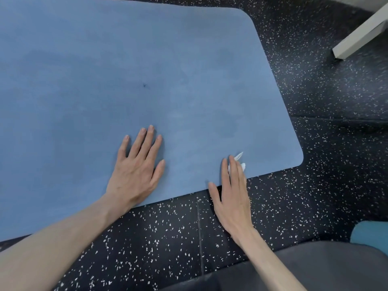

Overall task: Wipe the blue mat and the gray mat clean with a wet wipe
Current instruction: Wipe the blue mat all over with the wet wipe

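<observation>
The blue mat (pixel 130 66) lies flat on the dark speckled floor and fills most of the view; a small dark mark (pixel 144 85) shows near its middle. My left hand (pixel 137 168) rests flat on the mat near its front edge, fingers spread and straight. My right hand (pixel 232 191) lies over the mat's front edge near the right corner, fingers straight, pressing a white wet wipe (pixel 239 161) onto the mat. Only a small crumpled tip of the wipe shows past the fingertips. The gray mat (pixel 327 267) appears as a dark gray surface at the bottom right.
Black rubber floor (pixel 168 238) with white flecks surrounds the mats. A white furniture leg or beam (pixel 361 32) stands at the top right. A teal object (pixel 371 232) pokes in at the right edge above the gray mat.
</observation>
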